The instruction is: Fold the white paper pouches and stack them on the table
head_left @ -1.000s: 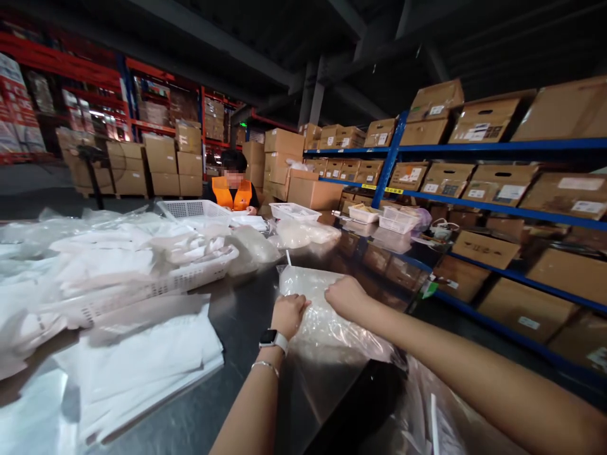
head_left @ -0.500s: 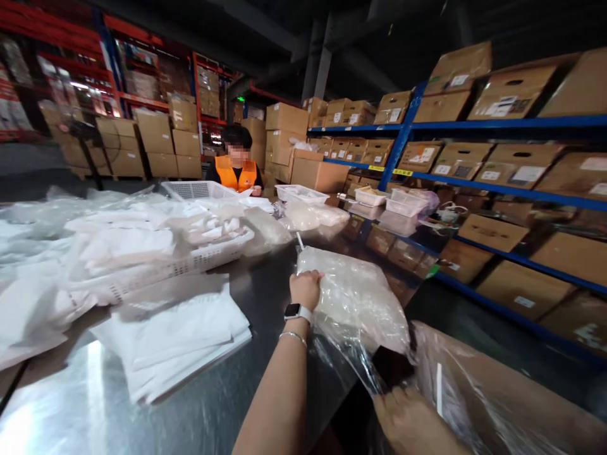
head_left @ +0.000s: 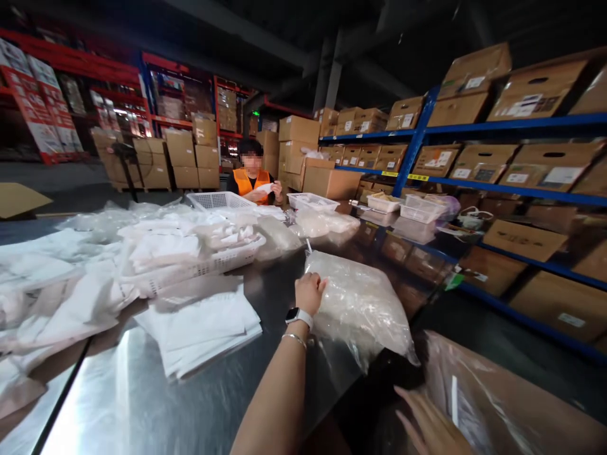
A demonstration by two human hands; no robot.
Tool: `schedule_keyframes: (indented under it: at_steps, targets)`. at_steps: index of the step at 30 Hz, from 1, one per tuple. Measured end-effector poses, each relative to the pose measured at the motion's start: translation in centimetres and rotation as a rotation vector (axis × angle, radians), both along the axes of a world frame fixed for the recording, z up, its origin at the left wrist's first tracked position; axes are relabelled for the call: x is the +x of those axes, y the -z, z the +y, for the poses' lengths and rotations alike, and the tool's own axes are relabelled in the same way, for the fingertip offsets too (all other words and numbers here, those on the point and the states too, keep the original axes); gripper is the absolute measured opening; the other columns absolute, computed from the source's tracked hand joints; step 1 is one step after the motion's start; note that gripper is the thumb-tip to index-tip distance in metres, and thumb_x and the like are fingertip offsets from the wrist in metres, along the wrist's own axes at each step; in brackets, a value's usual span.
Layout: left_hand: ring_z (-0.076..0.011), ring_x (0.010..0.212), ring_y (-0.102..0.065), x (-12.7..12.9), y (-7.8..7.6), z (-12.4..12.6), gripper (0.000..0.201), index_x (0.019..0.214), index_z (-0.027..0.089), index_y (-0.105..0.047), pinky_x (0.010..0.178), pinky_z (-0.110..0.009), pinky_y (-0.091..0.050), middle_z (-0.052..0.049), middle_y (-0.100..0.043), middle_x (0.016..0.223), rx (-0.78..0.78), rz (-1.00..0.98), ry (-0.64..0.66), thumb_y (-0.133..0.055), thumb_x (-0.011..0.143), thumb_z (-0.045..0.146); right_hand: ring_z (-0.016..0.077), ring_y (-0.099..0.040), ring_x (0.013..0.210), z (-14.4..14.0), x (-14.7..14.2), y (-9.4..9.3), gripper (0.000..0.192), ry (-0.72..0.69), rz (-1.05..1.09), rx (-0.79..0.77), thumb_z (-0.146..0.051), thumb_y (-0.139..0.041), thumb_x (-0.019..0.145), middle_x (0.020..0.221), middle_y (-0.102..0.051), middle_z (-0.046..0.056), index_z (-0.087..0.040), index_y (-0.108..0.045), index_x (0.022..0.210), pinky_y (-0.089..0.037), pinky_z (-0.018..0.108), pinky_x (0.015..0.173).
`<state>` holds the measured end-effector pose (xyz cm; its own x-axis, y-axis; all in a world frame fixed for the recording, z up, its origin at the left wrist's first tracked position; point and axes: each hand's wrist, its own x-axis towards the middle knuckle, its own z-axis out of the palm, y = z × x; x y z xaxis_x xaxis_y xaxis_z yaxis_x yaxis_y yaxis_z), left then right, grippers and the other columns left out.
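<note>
My left hand (head_left: 309,292), with a watch at the wrist, grips the near left edge of a large clear plastic bag of white stuff (head_left: 360,303) that lies on the steel table (head_left: 142,404) at its right edge. Low at the bottom right, my right hand (head_left: 429,426) has its fingers spread beside a clear plastic liner (head_left: 488,404) that hangs below the table edge. It holds nothing.
A stack of flat white bags (head_left: 199,325) and a white basket heaped with packets (head_left: 190,249) lie to the left. A person in an orange vest (head_left: 251,180) works at the far end. Blue shelves with cardboard boxes (head_left: 512,164) line the right.
My right hand left the bag's top and dropped down to the liner below the table edge, then spread its fingers. My left hand kept its hold on the bag.
</note>
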<state>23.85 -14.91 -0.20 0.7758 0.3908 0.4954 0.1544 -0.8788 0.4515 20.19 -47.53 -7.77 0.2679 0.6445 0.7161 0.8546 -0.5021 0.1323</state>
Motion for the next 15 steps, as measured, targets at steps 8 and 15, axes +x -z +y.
schedule_keyframes:
  at_steps: [8, 15]
  targets:
    - [-0.0223, 0.118, -0.049, -4.6, -1.3, -2.1, 0.032, 0.122, 0.025, -0.055, 0.1, -0.04, -0.042, -0.007, -0.055, 0.127, 0.229, -0.181, 0.214, -0.057, 0.091, 0.03, 0.0258, -0.049, 0.125, 10.8, 6.1, -5.0, 0.053, -0.057, -0.118, 0.004, -0.016, -0.036, 0.091, 0.133, -0.054, 0.013, -0.02, -0.033, 0.144, -0.048, 0.045, 0.098]
    - [-0.0214, 0.133, -0.039, -2.6, -2.0, -4.5, 0.041, 0.123, 0.023, -0.059, 0.113, -0.044, -0.031, -0.003, -0.052, 0.137, 0.194, -0.116, 0.341, -0.041, 0.09, 0.007, 0.0279, -0.053, 0.12, 12.3, 11.5, -10.9, 0.05, 0.006, -0.032, -0.241, 0.0, -0.035, 0.08, 0.123, -0.062, 0.013, -0.019, -0.066, 0.115, -0.041, 0.051, 0.101]
